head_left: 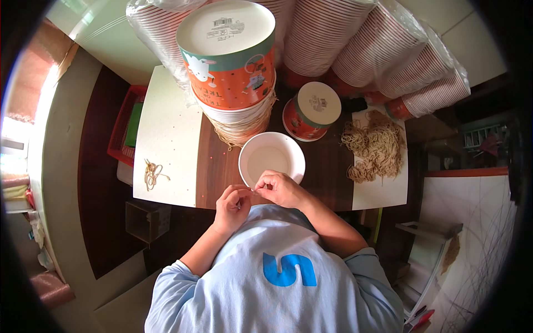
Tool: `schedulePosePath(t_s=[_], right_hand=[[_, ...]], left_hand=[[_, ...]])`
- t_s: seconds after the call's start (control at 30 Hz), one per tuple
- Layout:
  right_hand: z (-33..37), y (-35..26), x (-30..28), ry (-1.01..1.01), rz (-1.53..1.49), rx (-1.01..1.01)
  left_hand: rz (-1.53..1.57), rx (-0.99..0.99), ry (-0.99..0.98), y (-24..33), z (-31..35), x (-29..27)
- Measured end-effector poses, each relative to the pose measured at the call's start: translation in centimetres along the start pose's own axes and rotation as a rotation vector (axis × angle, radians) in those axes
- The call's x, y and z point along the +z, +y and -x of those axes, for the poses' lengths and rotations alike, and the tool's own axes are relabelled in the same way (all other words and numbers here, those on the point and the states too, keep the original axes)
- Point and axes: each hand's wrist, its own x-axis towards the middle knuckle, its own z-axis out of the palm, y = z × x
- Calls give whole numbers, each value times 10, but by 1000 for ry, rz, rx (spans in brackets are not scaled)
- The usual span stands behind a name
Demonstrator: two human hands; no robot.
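Note:
My left hand (232, 208) and my right hand (282, 188) meet at the table's near edge, fingertips pinched together. Whatever lies between the fingertips is too small to make out. Just beyond them an open paper bucket (296, 158) stands upright, its white inside showing; my right hand overlaps its near rim. Behind it to the left rises a tall stack of upside-down orange buckets (230, 86) with green bands. Tan cord handles (244, 131) hang around the stack's lower part. Right of the open bucket sits a shorter orange bucket (302, 123), bottom up.
A heap of tan cords (375, 147) lies on the table's right side, and a few loose cords (155, 174) on the left. Plastic-wrapped bucket stacks (327, 36) line the back. A red crate (116, 130) stands left of the table, a cardboard box (147, 221) below it.

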Motion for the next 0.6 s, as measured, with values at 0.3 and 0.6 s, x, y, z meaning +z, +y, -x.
schedulePosePath(t_s=[0.3, 0.6], right_hand=[[0, 1, 0, -32, 0, 15], [1, 0, -1, -36, 17, 17]], left_hand=[[5, -80, -16, 7, -1, 1], [-44, -22, -22, 0, 1, 1]])
